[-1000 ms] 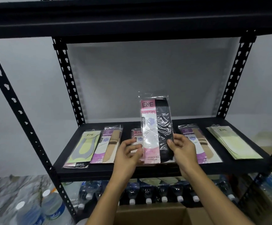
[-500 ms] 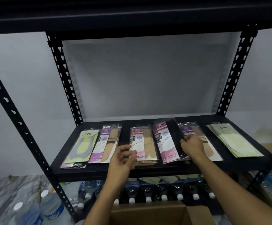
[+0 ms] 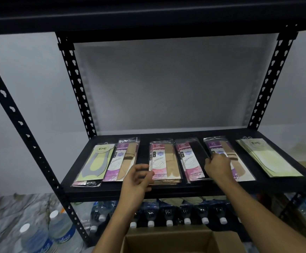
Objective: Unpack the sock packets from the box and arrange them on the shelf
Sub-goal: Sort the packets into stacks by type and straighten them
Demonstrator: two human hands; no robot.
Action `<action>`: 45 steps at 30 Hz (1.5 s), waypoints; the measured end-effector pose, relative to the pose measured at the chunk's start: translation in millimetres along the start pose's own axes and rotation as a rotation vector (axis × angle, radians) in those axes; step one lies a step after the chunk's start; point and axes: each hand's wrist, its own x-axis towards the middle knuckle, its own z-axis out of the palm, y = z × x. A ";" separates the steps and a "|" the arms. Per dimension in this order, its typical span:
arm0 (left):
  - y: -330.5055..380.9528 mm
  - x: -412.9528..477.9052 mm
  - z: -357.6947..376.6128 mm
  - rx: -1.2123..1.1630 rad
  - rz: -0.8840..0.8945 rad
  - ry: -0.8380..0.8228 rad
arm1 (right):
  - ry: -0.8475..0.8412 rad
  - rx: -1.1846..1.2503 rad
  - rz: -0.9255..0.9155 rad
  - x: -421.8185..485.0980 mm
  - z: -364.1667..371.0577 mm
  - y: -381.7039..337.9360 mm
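Nearest you, the open cardboard box (image 3: pixel 166 233) sits at the bottom edge, with a row of capped water bottles (image 3: pixel 168 214) behind it under the shelf (image 3: pixel 185 189). Your left hand (image 3: pixel 136 181) hovers at the shelf's front lip, its fingers (image 3: pixel 144 172) loosely curled and holding nothing, just beside the left edge of the pink beige-sock stack (image 3: pixel 164 161). Your right hand (image 3: pixel 217 166) is further in, fingers (image 3: pixel 209 159) clenched on the right edge of the black sock packet (image 3: pixel 192 159), which lies flat on the shelf between that stack and a purple packet (image 3: pixel 243 170). A pale yellow stack (image 3: pixel 265 157) lies far right; a purple packet (image 3: pixel 121 161) and a yellow-grey one (image 3: pixel 95 163) lie left. Behind is a grey wall (image 3: pixel 166 88).
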 end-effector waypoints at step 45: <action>-37.4 79.4 -160.0 0.944 -0.247 0.479 | -0.518 -0.062 -0.265 -79.0 125.9 -200.4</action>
